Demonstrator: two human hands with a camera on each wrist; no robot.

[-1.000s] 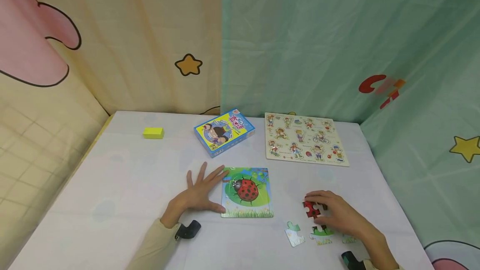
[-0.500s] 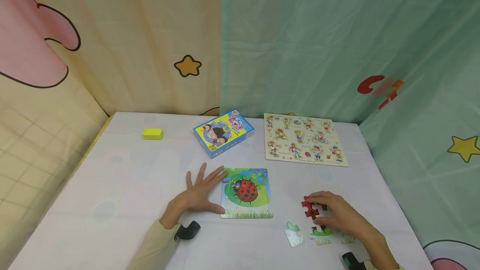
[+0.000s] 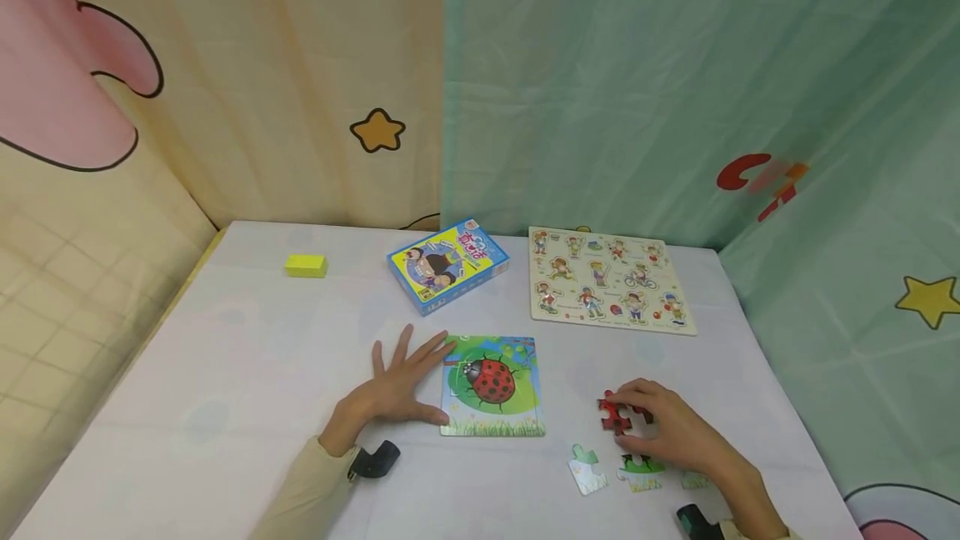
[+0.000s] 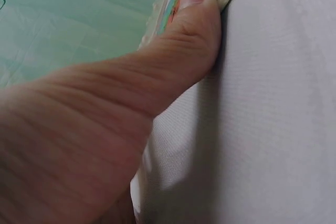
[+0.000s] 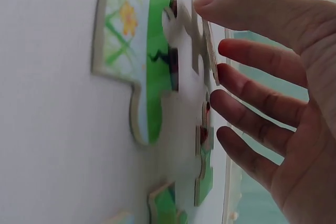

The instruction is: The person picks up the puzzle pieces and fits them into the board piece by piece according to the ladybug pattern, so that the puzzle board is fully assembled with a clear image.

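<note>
My left hand (image 3: 390, 394) rests with spread fingers against the left edge of the ladybug puzzle board (image 3: 498, 398). In the left wrist view its thumb (image 4: 191, 22) presses a corner of the board. Farther right, my right hand (image 3: 671, 427) pinches a red, black-spotted puzzle piece (image 3: 611, 415) by its edges. The right wrist view shows that piece (image 5: 211, 51) edge-on, tilted up off the cloth between thumb and fingers. Nearer me lie a pale corner piece (image 3: 588, 473), a green grass piece (image 3: 642, 477) and one more piece (image 3: 694, 480). Other pieces lie partly behind the hand.
A blue and yellow box (image 3: 448, 265) stands behind the board. A wooden picture puzzle (image 3: 607, 282) lies at the back right, and a yellow block (image 3: 306, 266) at the back left. Printed curtains (image 3: 585, 107) hang close behind the white-covered table (image 3: 225, 357).
My right hand has shifted slightly left with the red puzzle piece. The left hand and the ladybug board stay in place.
</note>
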